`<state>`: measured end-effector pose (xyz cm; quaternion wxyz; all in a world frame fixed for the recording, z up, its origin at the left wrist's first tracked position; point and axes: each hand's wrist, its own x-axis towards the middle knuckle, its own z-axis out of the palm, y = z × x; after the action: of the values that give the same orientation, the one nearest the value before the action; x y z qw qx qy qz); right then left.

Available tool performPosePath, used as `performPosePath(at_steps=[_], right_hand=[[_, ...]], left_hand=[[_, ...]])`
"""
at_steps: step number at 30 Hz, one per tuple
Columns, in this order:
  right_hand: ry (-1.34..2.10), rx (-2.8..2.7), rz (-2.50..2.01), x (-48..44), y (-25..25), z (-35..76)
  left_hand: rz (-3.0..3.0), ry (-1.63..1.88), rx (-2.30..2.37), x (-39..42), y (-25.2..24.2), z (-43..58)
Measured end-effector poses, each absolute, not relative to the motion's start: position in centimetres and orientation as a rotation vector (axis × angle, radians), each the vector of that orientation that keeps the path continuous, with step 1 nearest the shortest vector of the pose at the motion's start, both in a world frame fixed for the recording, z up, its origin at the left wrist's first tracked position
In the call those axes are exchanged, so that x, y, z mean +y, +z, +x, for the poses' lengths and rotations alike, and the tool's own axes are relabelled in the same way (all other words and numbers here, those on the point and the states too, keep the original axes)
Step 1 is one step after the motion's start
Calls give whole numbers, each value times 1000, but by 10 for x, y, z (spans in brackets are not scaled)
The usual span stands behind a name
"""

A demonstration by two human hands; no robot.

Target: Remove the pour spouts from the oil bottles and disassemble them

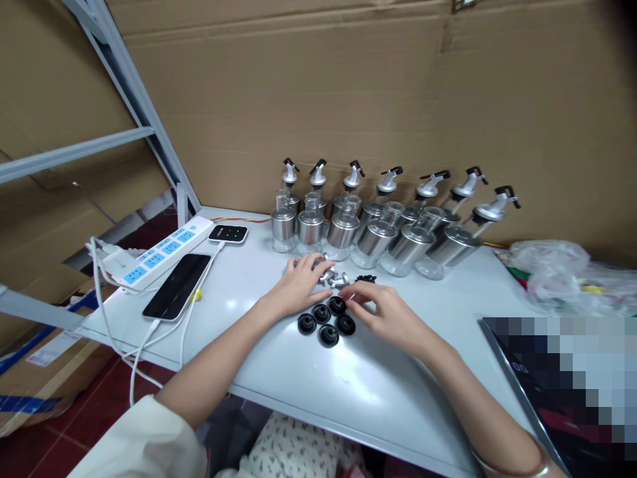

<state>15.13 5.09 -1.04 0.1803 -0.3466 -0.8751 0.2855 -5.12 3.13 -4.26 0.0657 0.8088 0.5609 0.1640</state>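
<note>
My left hand (pixel 301 282) lies palm down on a small heap of silver metal spout parts (pixel 334 275), fingers curled over them. My right hand (pixel 381 307) rests beside it, its fingertips pinched at the black round cap (pixel 337 305) at the top of a cluster of several black caps (pixel 326 322). A little pile of tiny black pieces (pixel 367 279) lies just behind my right hand. Behind them stand two rows of glass-and-steel dispenser bottles (pixel 343 229); those in the back row carry silver spouts with black levers.
A white table (pixel 298 365) holds a blue-socket power strip (pixel 159 252), a black phone (pixel 178 285) on a white cable and a small black charger (pixel 227 233) at the left. Crumpled clear plastic bags (pixel 567 275) lie at the right. Cardboard sheets form the back wall.
</note>
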Motion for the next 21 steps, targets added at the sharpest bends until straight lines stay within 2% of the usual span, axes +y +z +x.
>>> performPosePath(at_steps=[5,13,21], right_hand=[[725,-2276,-1153,61,-18,154],[881,-2394,-976,53,-29,146],[653,-2258,-947,53,-26,148]], left_hand=[[2393,530,1713,30,-41,-52],[2403,549,1759,31,-41,-51],[2306,622,1883,32,-43,-45]])
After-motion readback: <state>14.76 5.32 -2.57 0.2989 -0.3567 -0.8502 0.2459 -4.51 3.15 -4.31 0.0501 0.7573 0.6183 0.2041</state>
